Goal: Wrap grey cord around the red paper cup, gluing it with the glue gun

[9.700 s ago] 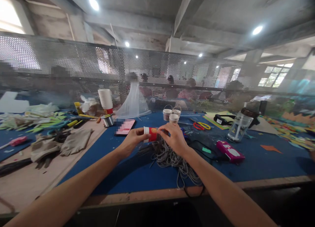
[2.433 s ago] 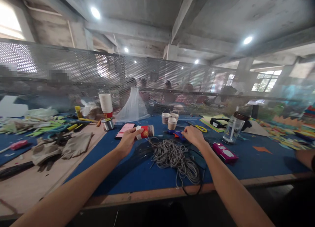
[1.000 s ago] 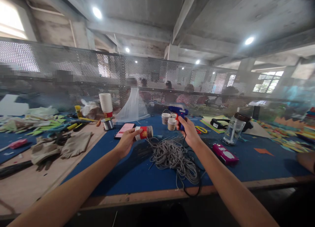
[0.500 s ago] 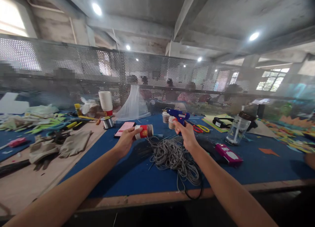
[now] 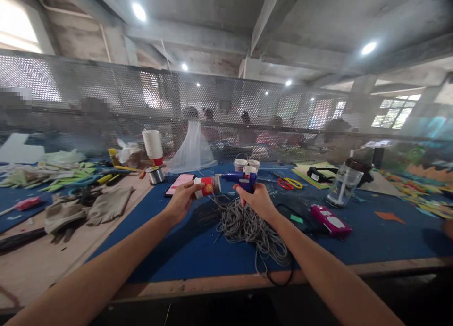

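Note:
My left hand (image 5: 183,199) is closed round the base of a red and white paper cup (image 5: 203,188), held on its side. Grey cord is wrapped about the cup's rim end and trails down to a loose heap of grey cord (image 5: 244,224) on the blue mat. In my right hand (image 5: 257,198) is a blue glue gun (image 5: 239,177), its nozzle pointing left at the wrapped end of the cup. Whether the nozzle touches the cup I cannot tell. Behind the gun stand two small cups with looped handles (image 5: 247,164).
A phone (image 5: 180,184) and a wire spool (image 5: 155,175) lie left, near stacked paper cups (image 5: 152,146). Work gloves (image 5: 109,205) rest on the board. At right are scissors (image 5: 290,183), a magenta box (image 5: 331,221) and a clear drink bottle (image 5: 343,184). A perforated screen (image 5: 219,104) stands behind.
My right hand has brought the glue gun left and down, from over the small cups to the held cup's wrapped end. My left hand and its cup have stayed nearly still.

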`<state>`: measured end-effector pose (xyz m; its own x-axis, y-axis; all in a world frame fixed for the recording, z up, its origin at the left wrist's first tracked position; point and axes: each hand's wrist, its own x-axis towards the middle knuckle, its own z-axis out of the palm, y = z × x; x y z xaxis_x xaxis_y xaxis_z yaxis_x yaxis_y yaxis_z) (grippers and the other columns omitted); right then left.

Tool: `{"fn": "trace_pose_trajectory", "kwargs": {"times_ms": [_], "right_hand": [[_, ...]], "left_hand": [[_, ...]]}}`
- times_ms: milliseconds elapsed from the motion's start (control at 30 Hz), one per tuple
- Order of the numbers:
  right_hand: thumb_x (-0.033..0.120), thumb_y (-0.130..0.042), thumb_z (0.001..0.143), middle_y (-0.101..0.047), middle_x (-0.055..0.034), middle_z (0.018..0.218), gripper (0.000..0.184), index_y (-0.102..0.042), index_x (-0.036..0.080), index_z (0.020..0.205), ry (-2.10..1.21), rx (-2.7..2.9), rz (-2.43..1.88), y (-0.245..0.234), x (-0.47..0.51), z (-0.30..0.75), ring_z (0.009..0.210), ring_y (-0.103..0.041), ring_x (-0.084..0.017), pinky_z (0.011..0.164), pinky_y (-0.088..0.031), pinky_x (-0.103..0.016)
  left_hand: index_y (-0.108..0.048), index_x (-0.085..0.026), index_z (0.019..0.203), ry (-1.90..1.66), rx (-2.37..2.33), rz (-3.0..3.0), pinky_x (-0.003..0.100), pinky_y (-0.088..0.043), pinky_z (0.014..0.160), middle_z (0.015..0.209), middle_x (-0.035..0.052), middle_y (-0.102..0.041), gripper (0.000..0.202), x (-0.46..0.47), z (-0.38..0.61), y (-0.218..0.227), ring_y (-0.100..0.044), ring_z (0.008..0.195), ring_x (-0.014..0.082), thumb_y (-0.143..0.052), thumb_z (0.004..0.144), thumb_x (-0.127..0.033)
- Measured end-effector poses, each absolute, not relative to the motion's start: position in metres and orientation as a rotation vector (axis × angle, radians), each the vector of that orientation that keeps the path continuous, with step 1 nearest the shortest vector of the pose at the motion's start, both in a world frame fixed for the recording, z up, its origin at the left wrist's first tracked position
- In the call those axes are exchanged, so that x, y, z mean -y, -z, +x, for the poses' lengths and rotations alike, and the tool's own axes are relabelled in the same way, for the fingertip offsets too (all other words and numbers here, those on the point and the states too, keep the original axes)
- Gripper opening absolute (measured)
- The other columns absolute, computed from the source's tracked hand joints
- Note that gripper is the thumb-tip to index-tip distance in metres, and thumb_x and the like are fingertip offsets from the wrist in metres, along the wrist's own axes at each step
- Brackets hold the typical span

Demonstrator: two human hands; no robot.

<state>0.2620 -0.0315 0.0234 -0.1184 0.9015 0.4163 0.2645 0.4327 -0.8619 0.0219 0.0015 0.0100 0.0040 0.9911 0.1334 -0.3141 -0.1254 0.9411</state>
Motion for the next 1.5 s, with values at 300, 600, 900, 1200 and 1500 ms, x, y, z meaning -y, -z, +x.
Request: {"fn": "trace_pose_trajectory", "kwargs": {"times_ms": [300, 600, 900, 1200, 1500], "right_hand": [[0.056, -0.065, 0.085, -0.062, -0.0007, 0.054, 0.036, -0.070, 0.022, 0.076, -0.364, 1.822, -1.238, -0.009, 0.026, 0.262, 0.059, -0.064, -0.021, 0.057, -0.046, -0.028], [0.061, -0.058, 0.090, -0.072, -0.0044, 0.074, 0.042, -0.073, 0.023, 0.099, -0.009, 1.952, -1.304, -0.001, 0.023, 0.265, 0.070, -0.067, -0.023, 0.067, -0.045, -0.028], [0.063, -0.051, 0.094, -0.072, -0.0060, 0.076, 0.045, -0.071, 0.023, 0.099, 0.120, 2.021, -1.339, -0.002, 0.027, 0.263, 0.073, -0.068, -0.024, 0.064, -0.039, -0.027], [0.062, -0.052, 0.094, -0.072, -0.0054, 0.073, 0.043, -0.070, 0.022, 0.096, 0.221, 2.041, -1.341, -0.002, 0.027, 0.264, 0.069, -0.068, -0.023, 0.059, -0.035, -0.026], [0.060, -0.055, 0.094, -0.071, -0.0043, 0.069, 0.041, -0.069, 0.021, 0.092, 0.317, 2.030, -1.302, 0.001, 0.024, 0.265, 0.064, -0.068, -0.022, 0.054, -0.032, -0.026]], "left_hand": [[-0.076, -0.014, 0.087, -1.418, -0.817, 1.100, 0.028, -0.053, 0.075, 0.087, 0.0071, -0.077, 0.024, -0.002, 0.020, -0.007, -0.067, 0.076, 0.0167, -0.084, 0.068, -0.025], [-0.076, -0.012, 0.089, -1.432, -0.816, 1.132, 0.031, -0.054, 0.078, 0.087, 0.0088, -0.077, 0.030, -0.001, 0.021, -0.008, -0.069, 0.079, 0.0191, -0.086, 0.066, -0.029], [-0.077, -0.013, 0.093, -1.417, -0.796, 1.181, 0.030, -0.052, 0.082, 0.092, 0.0079, -0.078, 0.032, -0.003, 0.018, -0.004, -0.068, 0.081, 0.0180, -0.086, 0.069, -0.032], [-0.078, -0.014, 0.092, -1.414, -0.817, 1.202, 0.028, -0.051, 0.077, 0.090, 0.0079, -0.077, 0.030, -0.004, 0.018, -0.003, -0.068, 0.079, 0.0176, -0.085, 0.070, -0.032], [-0.078, -0.014, 0.089, -1.425, -0.807, 1.188, 0.029, -0.052, 0.077, 0.087, 0.0060, -0.077, 0.031, -0.002, 0.020, -0.005, -0.067, 0.076, 0.0169, -0.087, 0.067, -0.035]]}}
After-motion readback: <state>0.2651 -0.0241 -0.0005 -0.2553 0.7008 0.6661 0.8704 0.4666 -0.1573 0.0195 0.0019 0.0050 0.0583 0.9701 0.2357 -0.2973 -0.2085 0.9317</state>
